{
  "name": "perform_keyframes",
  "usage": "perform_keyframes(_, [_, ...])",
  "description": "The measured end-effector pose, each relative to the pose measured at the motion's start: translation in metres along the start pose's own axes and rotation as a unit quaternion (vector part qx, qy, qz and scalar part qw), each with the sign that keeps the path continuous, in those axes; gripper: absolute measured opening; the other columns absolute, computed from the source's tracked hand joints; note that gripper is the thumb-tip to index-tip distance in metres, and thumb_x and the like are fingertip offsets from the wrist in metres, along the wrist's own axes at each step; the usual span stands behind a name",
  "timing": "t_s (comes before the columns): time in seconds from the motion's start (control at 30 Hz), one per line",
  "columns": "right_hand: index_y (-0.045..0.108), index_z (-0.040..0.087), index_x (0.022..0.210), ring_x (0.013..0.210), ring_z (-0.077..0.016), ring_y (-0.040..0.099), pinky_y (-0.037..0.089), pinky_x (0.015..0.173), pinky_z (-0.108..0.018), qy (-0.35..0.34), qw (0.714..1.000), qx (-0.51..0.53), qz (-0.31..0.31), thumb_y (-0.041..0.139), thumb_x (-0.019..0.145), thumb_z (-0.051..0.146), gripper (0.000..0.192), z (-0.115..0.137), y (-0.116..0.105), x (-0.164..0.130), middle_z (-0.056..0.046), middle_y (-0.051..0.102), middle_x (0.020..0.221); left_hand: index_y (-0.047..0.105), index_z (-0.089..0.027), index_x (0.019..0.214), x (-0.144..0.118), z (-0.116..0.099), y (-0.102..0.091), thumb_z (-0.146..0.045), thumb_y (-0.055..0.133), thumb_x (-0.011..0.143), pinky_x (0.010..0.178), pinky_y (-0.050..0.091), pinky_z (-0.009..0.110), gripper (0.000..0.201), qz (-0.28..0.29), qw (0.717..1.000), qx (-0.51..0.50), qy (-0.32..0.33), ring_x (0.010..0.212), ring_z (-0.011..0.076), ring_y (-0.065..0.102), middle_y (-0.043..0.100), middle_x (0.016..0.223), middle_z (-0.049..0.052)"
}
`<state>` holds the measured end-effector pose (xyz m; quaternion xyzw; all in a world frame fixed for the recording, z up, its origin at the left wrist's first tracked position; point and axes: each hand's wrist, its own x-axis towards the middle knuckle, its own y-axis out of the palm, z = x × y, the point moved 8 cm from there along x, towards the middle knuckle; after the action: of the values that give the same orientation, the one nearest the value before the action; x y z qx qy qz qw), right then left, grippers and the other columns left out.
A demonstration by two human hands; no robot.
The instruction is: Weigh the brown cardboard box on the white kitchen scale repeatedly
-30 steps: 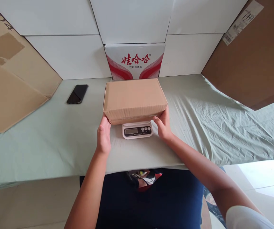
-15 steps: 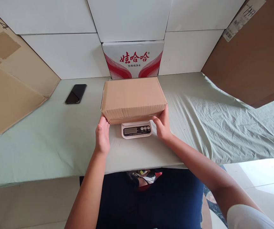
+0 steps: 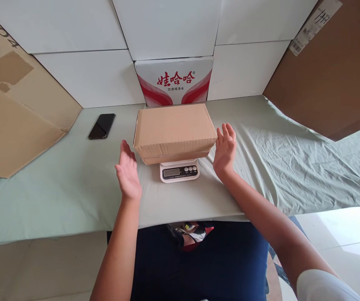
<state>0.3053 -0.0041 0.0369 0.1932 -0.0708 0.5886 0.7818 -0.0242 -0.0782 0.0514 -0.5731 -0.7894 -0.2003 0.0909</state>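
Observation:
A closed brown cardboard box [image 3: 175, 127] rests on a small white digital scale [image 3: 180, 177] in the middle of the table. The box covers the weighing plate; only the scale's front, with its display and buttons, shows. The display looks blank. My left hand [image 3: 128, 171] is open beside the box's left end, fingers stretched and apart from it. At the right end my right hand [image 3: 225, 148] is open too, its fingers spread close to the box's corner; whether a fingertip touches it I cannot tell.
A black phone [image 3: 102, 126] lies on the green tablecloth [image 3: 73, 196] to the left. Behind the box stands a white and red printed carton [image 3: 174, 81] against white panels [image 3: 85, 77]. Large cardboard sheets flank the table, left [image 3: 19, 121] and right [image 3: 330, 79].
Both hands have let go of the cardboard box and moved outward, the left to the left and the right to the right. The box stays on the scale.

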Motion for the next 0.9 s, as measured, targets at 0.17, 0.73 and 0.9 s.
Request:
perform_keyframes(0.17, [0.038,0.038,0.148,0.159,-0.0293,0.036,0.028,0.129,-0.064,0.053,0.997,0.034,-0.049,0.036,0.09,0.07,0.067,-0.036,-0.02,0.017,-0.005,0.034,0.168,0.05,-0.037,0.153,0.002,0.012,-0.008,-0.084,0.015,0.092,0.132,0.021,0.041,0.085,-0.026,0.999,0.01,-0.019,0.163,0.0237,0.02,0.032,0.173,-0.001])
perform_keyframes(0.73, [0.047,0.039,0.137,0.154,-0.0279,0.042,0.026,0.127,-0.067,0.114,0.983,0.093,-0.111,0.044,0.086,0.069,0.059,-0.079,-0.037,0.034,-0.005,0.038,0.164,0.047,-0.033,0.155,0.001,0.028,-0.002,-0.081,0.022,0.093,0.13,0.026,0.044,0.083,0.011,0.999,0.016,-0.045,0.16,0.0257,0.031,0.036,0.171,0.006])
perform_keyframes(0.9, [0.048,0.037,0.136,0.151,-0.0287,0.047,0.034,0.124,-0.065,0.134,0.981,0.071,-0.118,0.042,0.086,0.069,0.06,-0.079,-0.038,0.035,-0.007,0.041,0.164,0.055,-0.035,0.149,0.001,0.029,0.0,-0.083,0.028,0.091,0.129,0.026,0.048,0.08,0.011,0.999,0.006,-0.046,0.158,0.0289,0.035,0.042,0.168,0.007])
